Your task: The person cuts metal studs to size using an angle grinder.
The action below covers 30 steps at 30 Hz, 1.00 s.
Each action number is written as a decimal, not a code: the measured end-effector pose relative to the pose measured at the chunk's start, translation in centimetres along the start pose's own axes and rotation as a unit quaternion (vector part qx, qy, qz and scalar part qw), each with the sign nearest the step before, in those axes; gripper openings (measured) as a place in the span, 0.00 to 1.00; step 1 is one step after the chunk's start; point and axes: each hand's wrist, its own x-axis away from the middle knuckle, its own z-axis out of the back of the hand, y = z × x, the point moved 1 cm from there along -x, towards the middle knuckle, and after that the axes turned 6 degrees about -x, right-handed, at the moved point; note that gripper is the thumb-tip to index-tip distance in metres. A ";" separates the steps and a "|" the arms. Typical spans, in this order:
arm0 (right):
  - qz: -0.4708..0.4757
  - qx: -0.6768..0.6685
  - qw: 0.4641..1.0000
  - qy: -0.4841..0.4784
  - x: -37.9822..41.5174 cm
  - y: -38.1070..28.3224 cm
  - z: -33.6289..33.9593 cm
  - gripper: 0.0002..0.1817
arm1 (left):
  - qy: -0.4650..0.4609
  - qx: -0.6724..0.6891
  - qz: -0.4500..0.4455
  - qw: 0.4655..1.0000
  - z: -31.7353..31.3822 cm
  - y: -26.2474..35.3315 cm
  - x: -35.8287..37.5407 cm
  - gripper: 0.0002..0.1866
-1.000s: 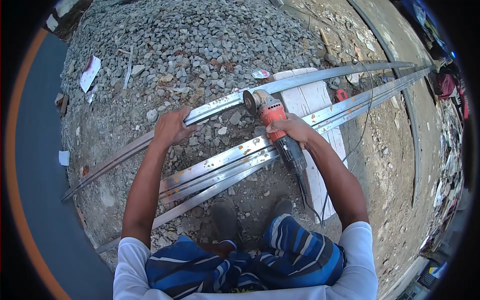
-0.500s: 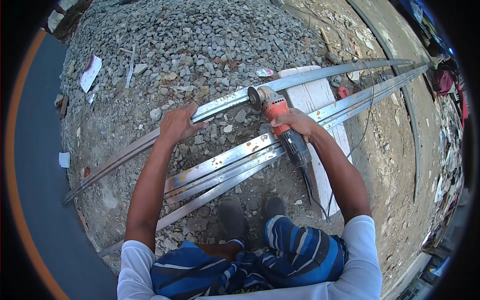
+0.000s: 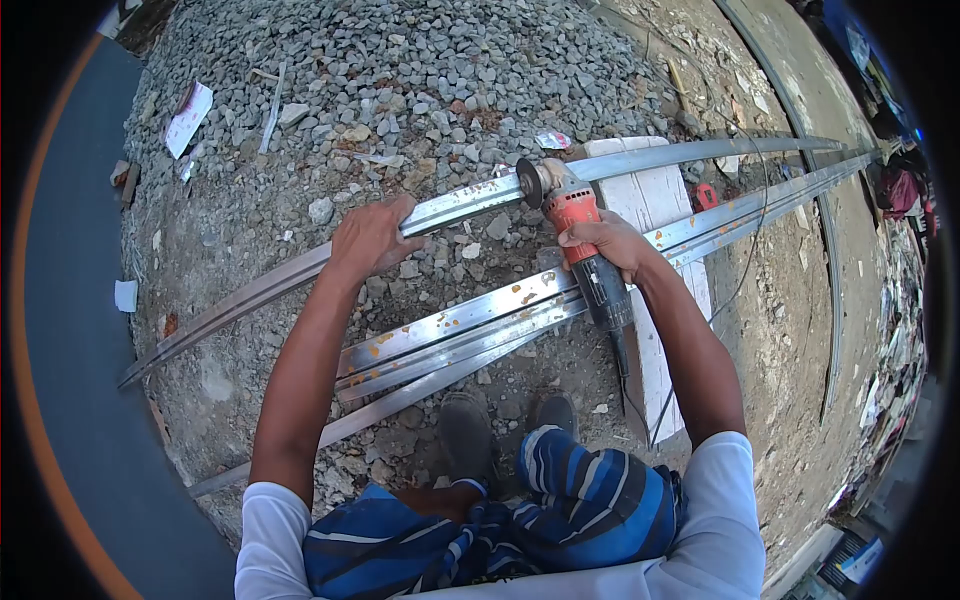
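Observation:
My right hand (image 3: 612, 243) is wrapped round the red and black body of an angle grinder (image 3: 574, 212). Its dark disc stands upright at the upper metal channel (image 3: 465, 205), right against the bar in this view. Further left along that same long bar, my left hand (image 3: 372, 236) is closed over it, thumb toward the disc. Nearer my feet lie more metal channels (image 3: 455, 327) with rust-coloured spots, passing below the grinder. The grinder's cord comes out of its lower end.
A white wooden plank (image 3: 640, 205) lies crosswise under the bars. Grey gravel (image 3: 400, 80) is heaped beyond them. A red tool or case (image 3: 706, 196) sits by the plank, and the black cable (image 3: 757, 240) loops across the right side. Two dark boots (image 3: 466, 435) stand on the rubble.
The view has shifted slightly, so the bars, plank and both hands appear a little further right. The grinder's disc stays at the upper channel, and both grips are unchanged.

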 end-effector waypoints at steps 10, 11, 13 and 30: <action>-0.012 0.023 1.000 -0.008 0.0 -0.5 0.1 0.19 | -0.005 0.000 -0.002 1.000 -0.3 -0.1 0.0 0.24; -0.004 0.015 1.000 -0.010 0.2 -0.3 0.0 0.19 | -0.002 -0.001 -0.001 1.000 -0.4 -0.2 0.0 0.24; 0.003 0.007 1.000 -0.011 0.4 0.0 0.0 0.19 | -0.001 0.000 -0.002 1.000 -0.3 0.0 0.0 0.24; 0.006 0.021 0.999 0.029 0.6 0.0 -0.5 0.26 | -0.012 0.003 -0.001 1.000 -0.5 -0.2 0.0 0.23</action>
